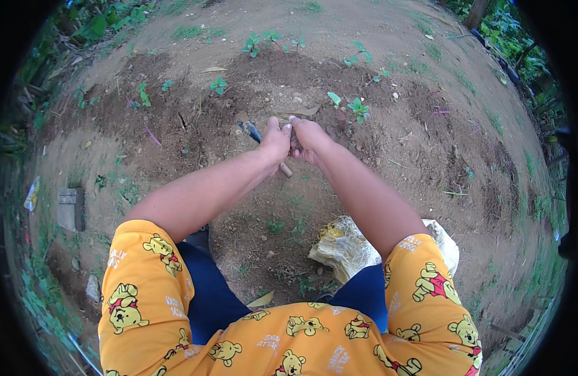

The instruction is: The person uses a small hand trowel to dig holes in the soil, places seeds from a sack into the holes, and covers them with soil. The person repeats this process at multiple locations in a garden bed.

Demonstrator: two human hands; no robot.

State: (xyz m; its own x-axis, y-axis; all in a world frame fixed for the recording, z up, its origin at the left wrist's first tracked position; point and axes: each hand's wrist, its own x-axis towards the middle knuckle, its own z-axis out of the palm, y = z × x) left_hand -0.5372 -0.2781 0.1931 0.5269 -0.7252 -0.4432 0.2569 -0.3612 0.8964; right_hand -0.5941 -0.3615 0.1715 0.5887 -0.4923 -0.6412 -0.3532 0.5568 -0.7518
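Note:
My left hand (274,141) and my right hand (309,138) meet in front of me over the soil, thumbs and fingertips together. Whatever is between the fingertips is too small or hidden to make out. A hand tool, likely a trowel, runs slantwise behind my left hand. Its dark metal blade (250,129) shows on the left and its handle end (286,170) below the wrist. Whether my left hand grips it or it lies on the ground cannot be told. A dry brown leaf (305,111) lies just beyond my fingers. Right of my right hand grows a leafy seedling (358,110).
Several seedlings, such as one small plant (218,85), stand in a strip of dark dug soil (274,70). A crumpled whitish woven sack (347,246) lies by my right knee. To the left are a grey block (71,209), a plastic wrapper (32,193) and a stone (93,288).

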